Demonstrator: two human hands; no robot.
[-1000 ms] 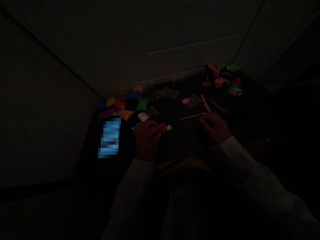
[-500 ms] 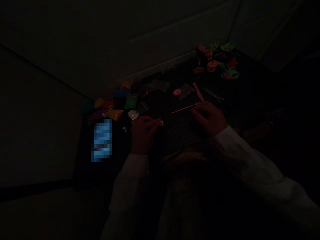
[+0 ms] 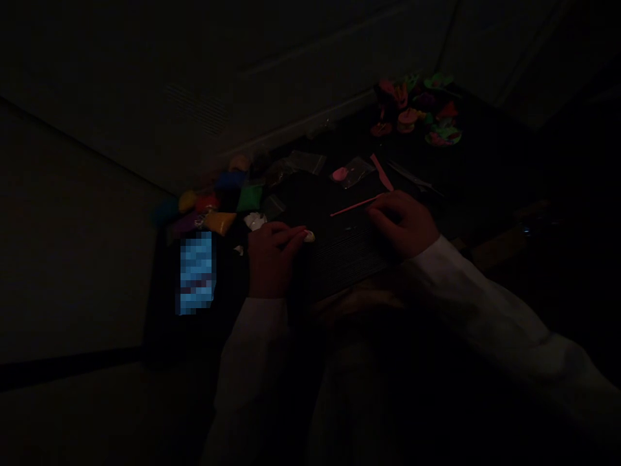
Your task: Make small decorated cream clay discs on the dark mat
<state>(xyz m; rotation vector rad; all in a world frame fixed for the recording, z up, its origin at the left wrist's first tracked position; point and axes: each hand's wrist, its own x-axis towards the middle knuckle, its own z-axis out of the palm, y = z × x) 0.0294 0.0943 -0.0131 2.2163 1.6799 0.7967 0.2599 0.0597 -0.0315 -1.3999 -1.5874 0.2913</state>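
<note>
Obs., v. dim light. Clock centred on ea. hand, 12 = top of view.

L hand point(image 3: 270, 259): fingers bent, thumb + index tips close tog. at sm. pale piece point(image 3: 310, 237), approx. 2 o'clock; piece touches fingertips, can't tell if pinched or just steadied. Pink spot at tips.

R hand point(image 3: 405, 226): fingers curled in, thumb alongside, little gap. Can't tell if anything held. Thin pink stick point(image 3: 352, 208) at approx. 10; its near end reaches the fingers, contact unclear.

Around R hand: flat pink tool point(image 3: 382, 173) at 11; slim grey tool point(image 3: 412, 177) just past 12; clear bag point(image 3: 359, 169) w/ pink lump point(image 3: 339, 174) at approx. 10; multicol. shapes point(image 3: 407, 118) at 12, farther back.

Around L hand: white crumpled packet point(image 3: 255, 221), green packet point(image 3: 250, 197) + blue packet point(image 3: 230, 179) at 11; orange packet point(image 3: 220, 222) at 10; bright pixelated rectangle point(image 3: 196, 273) at 9. All on dark surface point(image 3: 305, 197).
</note>
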